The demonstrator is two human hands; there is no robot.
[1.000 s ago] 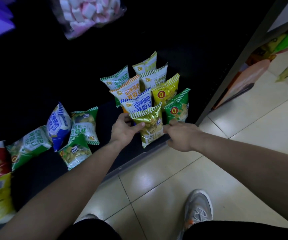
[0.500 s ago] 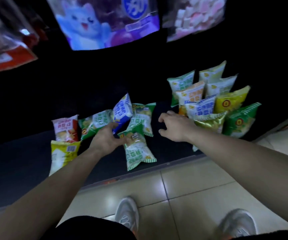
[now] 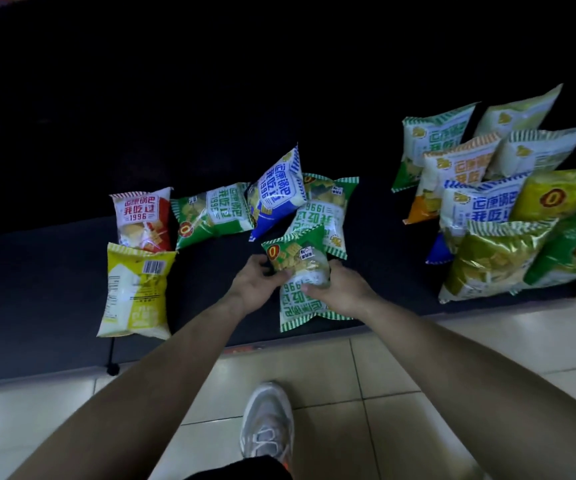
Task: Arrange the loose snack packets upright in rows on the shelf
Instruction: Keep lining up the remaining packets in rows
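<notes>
Both hands now grip the same green packet (image 3: 302, 271) near the front edge of the dark shelf (image 3: 54, 271): the left hand (image 3: 255, 284) has its fingers curled round the packet's left side, and the right hand (image 3: 336, 289) clasps its right side with the thumb pressed on the front. Half a second ago only the left hand touched this packet, while the right hand hovered open over the shelf between the loose pile and the standing rows; it has since come across to join the left. The packet lies upside down to the viewer, its lower seal just reaching the shelf's front lip. Behind it, touching it, lies another green packet (image 3: 328, 209), and leaning on that is a blue packet (image 3: 277, 192) tilted on its corner. To the left a green packet on its side (image 3: 210, 213) rests against the blue one, then a red packet (image 3: 141, 218), with a yellow packet (image 3: 136, 289) lying back-side up in front of the red one and overlapping its lower edge. These loose packets sit as they did before. Well apart on the right stand the upright rows (image 3: 497, 199), about 8 packets in 2 columns, with a gold packet (image 3: 487, 261) at the front. Below, on the tiled floor (image 3: 400, 358), 1 grey shoe (image 3: 267, 420) shows where 2 were visible before.
</notes>
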